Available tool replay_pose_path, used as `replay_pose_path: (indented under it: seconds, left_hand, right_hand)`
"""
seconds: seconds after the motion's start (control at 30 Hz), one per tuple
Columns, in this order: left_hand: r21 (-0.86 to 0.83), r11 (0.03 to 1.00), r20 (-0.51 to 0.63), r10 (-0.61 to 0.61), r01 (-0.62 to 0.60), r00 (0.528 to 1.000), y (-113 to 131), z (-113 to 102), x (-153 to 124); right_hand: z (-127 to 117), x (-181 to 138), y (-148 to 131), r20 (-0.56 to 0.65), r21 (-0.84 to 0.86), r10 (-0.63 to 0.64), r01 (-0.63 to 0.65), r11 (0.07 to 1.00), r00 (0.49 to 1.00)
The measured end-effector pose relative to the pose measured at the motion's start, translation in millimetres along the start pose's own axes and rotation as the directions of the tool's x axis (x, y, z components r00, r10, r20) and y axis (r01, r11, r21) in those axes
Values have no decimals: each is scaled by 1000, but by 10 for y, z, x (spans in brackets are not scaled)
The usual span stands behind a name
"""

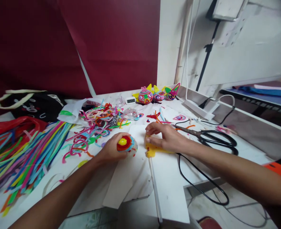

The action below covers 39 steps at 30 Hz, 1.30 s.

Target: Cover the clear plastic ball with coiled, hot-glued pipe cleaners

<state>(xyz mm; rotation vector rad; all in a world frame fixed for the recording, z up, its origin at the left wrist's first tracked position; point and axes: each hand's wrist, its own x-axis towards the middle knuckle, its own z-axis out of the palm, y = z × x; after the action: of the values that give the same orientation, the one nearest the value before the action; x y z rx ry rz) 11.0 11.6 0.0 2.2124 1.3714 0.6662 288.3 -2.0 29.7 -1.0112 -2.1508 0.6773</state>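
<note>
My left hand (111, 148) is closed around a small clear ball (128, 144) wrapped with red, yellow and blue pipe-cleaner coils, resting on the white table (140, 178). My right hand (165, 137) lies over a yellow glue gun (152, 150), fingers curled on its body; a white glue stick (154, 187) juts from its rear toward me. Its black cord (197, 183) trails off the table edge.
Long coloured pipe cleaners (23, 156) lie in a heap at left, with cut curly pieces (95, 127) behind the ball. Black scissors (214, 138) lie to the right. Three finished decorated balls (154, 94) and a small timer (130, 100) stand at the back. A black bag (33, 105) sits far left.
</note>
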Motion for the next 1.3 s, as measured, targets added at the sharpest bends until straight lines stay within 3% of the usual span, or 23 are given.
replay_pose_path:
  seconds: [0.3,0.5,0.83,1.3]
  left_hand:
    - [80,996,34,-39,36,999,194,-78,-11]
    - [124,991,32,-50,45,998,204,-81,-36]
    - [192,979,-7,-68,68,998,245,-43,-74]
    - [215,977,-60,15,-2,998,246,2,-105]
  right_hand:
    - [-32,-130,218,-110,121,20,-6,993,994]
    - [-82,-208,241,-159,52,11,-3,999,987]
    - [-80,-217,233,-139,28,9,-5,1000,990]
    - [14,-217,277,-96,12,36,-35,999,995]
